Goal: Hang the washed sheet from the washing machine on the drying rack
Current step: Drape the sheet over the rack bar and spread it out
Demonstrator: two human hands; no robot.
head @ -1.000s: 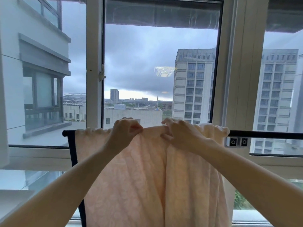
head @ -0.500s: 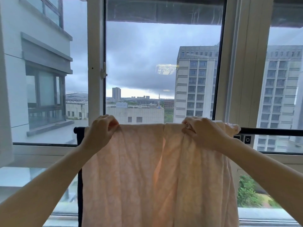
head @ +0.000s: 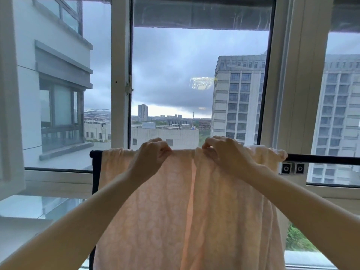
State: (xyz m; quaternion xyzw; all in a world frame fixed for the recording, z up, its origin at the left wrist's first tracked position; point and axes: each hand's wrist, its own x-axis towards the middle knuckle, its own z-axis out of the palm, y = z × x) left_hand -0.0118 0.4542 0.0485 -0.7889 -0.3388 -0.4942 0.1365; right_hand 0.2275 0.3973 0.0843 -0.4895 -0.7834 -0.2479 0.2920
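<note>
Peach patterned sheet (head: 165, 211) hangs draped over the black top bar of the drying rack (head: 321, 159), right in front of a window. It covers the bar from near the left end to well past the middle. The bare bar sticks out to the right and runs off frame. Fabric falls straight down past the bottom edge of the view. A vertical fold line near the centre looks brighter where light comes through. The sheet's top right corner is bunched up on the bar. The rack's dark upright post (head: 95, 176) drops from the bar's left end, just beside the sheet's left edge.

Left hand (head: 152, 155) is at the bar, left of centre, with fingers (head: 164, 151) curled and pinching the sheet's top fold. Right hand (head: 227, 155) sits just right of the centre fold line, fingers (head: 209, 152) curled, also pinching fabric at the top. The hands are near each other, not touching.

Small grey box (head: 293, 168) with two round holes sits on the window frame (head: 282, 94), just under the bare bar. Latch (head: 128, 86) is on the frame left of centre. Outside are tall office buildings (head: 237, 98) and a cloudy sky (head: 175, 65). A ceiling-light reflection (head: 202, 82) shows on the glass.
</note>
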